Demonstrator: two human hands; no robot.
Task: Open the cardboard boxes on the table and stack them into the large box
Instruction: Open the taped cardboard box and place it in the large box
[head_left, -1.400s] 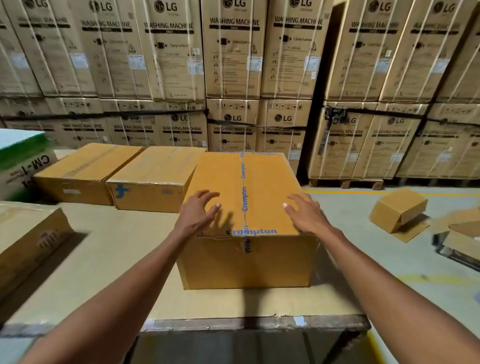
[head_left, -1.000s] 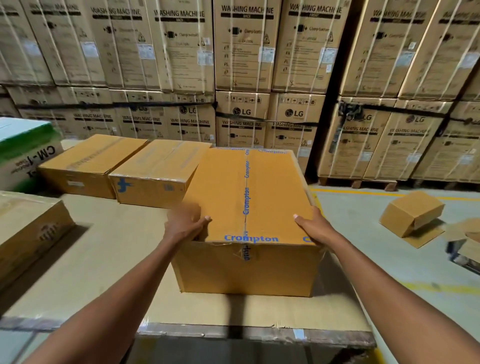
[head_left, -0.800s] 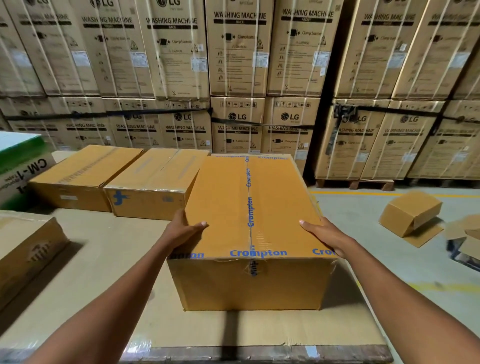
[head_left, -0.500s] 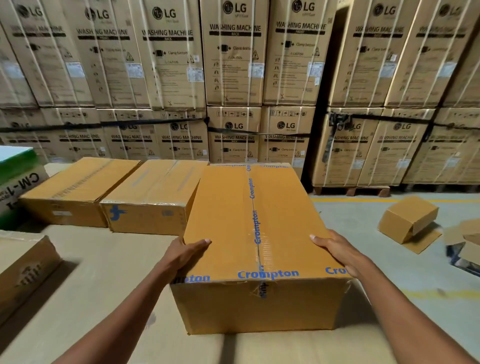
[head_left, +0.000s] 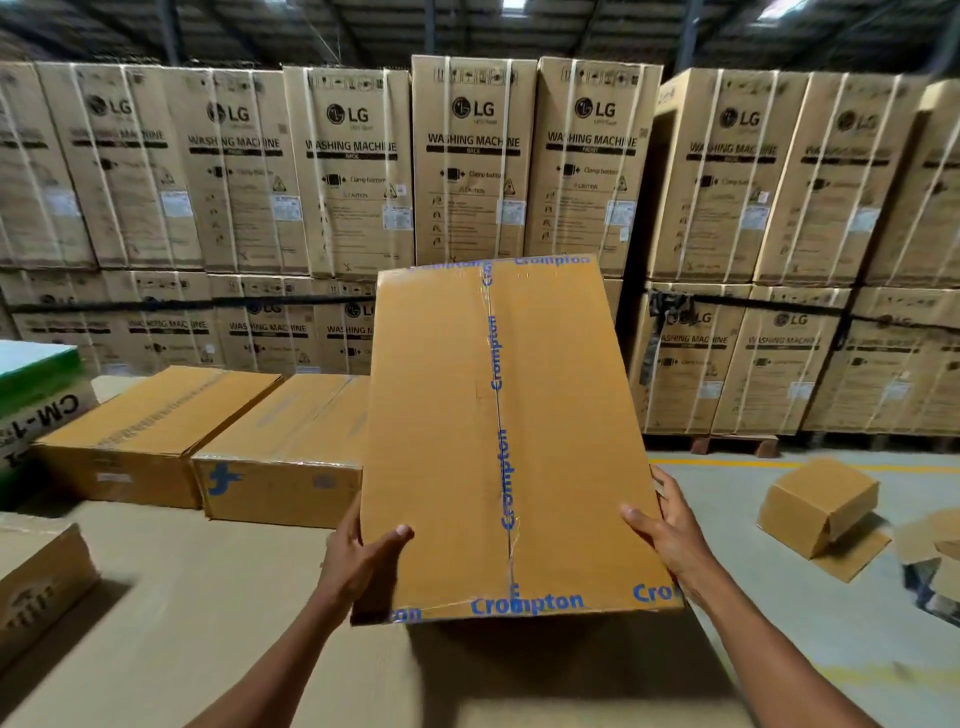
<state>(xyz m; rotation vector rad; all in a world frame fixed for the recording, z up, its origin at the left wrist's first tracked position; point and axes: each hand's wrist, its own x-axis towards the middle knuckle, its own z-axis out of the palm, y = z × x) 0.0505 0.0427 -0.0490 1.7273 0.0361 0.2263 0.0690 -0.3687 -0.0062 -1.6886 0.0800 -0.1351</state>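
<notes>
Both hands hold the Crompton box (head_left: 498, 431) off the tabletop (head_left: 171, 613), its taped top face tipped up toward the camera and its far end raised toward twelve o'clock. The left hand (head_left: 358, 561) grips the near left edge with the thumb lying on the top face and the fingers hidden behind the side; the right hand (head_left: 670, 530) grips the near right edge the same way, thumb on top. The blue printed tape (head_left: 498, 415) along the centre seam looks unbroken, so I judge the box is being lifted or turned and is not yet opened. The next move calls for a steady two-handed hold while it is set where the seam can be reached, then one hand freed to work at the tape. The large box meant to receive it cannot be picked out with confidence here. At ten o'clock two sealed brown boxes sit side by side, the farther box (head_left: 150, 431) and the box with the blue mark (head_left: 280, 457), the latter near the lifted box's left side, so a swing that way is tight. At eight o'clock another carton (head_left: 36, 577) sits at the tabletop's near left. Toward three o'clock the tabletop ends and open floor (head_left: 779, 613) gives room, with a small open box (head_left: 821, 504) lying farther out.
</notes>
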